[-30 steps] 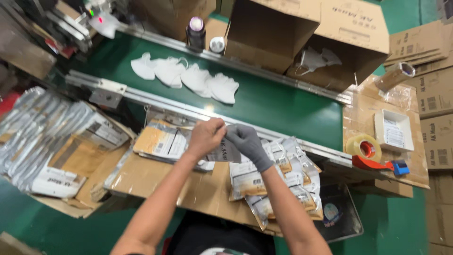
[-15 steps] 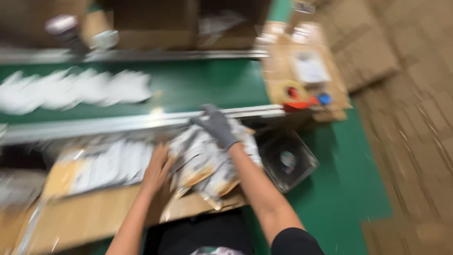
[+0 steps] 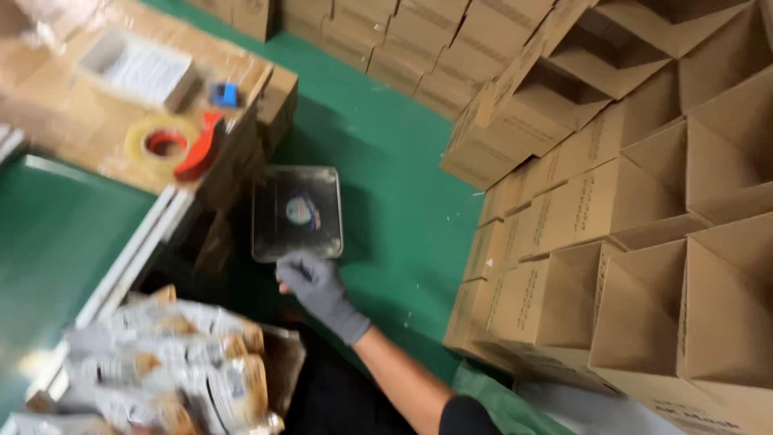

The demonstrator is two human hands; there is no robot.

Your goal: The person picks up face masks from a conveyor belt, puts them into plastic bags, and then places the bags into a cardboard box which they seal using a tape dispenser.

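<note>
Grey knit glove covers the right hand (image 3: 316, 286), which reaches down to the near edge of a shallow square metal tray (image 3: 296, 211) lying on the green floor (image 3: 394, 161). Fingers are curled at the tray's near rim; whether they actually grip the rim or only touch it cannot be told through the blur. Tray holds a small round item (image 3: 299, 211) at its centre, kind unclear. Left of the tray stands a cardboard-topped stand (image 3: 72, 121) carrying a roll of clear tape in a red dispenser (image 3: 173, 145), a small blue object (image 3: 225, 95) and a shallow white box (image 3: 137, 68). Below and left of the tray, near the person's lap, lies a heap of clear plastic packets (image 3: 173, 362), blurred. Right of the tray, open brown cartons (image 3: 628, 201) are stacked in rows, well apart from it. Left hand is out of view.
</note>
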